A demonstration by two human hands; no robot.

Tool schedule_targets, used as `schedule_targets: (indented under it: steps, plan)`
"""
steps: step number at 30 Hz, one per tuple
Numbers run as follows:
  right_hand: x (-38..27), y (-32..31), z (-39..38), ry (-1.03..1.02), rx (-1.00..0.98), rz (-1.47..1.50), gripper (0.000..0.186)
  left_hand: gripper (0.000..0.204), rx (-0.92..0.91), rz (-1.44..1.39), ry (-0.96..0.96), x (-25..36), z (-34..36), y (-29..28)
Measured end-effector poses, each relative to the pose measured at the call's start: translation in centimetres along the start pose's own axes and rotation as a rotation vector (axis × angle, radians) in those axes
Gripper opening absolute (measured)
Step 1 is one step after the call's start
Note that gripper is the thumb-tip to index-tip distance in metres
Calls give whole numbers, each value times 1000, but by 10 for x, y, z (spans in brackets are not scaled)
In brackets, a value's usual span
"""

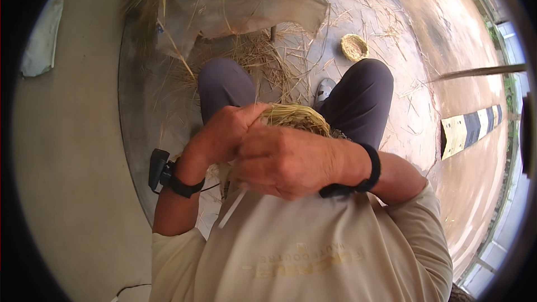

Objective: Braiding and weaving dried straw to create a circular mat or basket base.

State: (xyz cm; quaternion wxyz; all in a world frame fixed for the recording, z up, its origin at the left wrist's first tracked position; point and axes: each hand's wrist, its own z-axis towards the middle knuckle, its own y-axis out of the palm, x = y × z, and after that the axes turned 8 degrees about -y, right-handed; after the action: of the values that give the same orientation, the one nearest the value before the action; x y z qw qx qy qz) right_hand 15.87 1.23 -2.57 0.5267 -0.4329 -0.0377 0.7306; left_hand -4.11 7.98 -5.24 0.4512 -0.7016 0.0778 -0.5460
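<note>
straw-coloured woven piece [296, 116] between your knees [366, 86], beyond hands; curved edge looks already formed, what remains cannot be judged, hands hide much. left hand [226, 131] pinches its edge; right hand [285, 159] curled, cannot tell if gripping. small round basket [354, 58], on floor [411, 112], looks complete.
</note>
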Motion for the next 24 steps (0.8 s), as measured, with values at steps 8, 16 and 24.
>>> schedule_targets:
  steps: [8, 16, 24]
  plan:
    - [-9, 7, -23, 307, -106, 322, 26, 30, 53, -418, -237, -7, -2, 9]
    - [-60, -76, -94, 812, 418, 6, 21, 28, 192, -379, -443, -16, -12, 8]
    - [-123, -136, -212, 1037, 1355, -307, 34, 25, 518, -287, -510, -46, -22, -12]
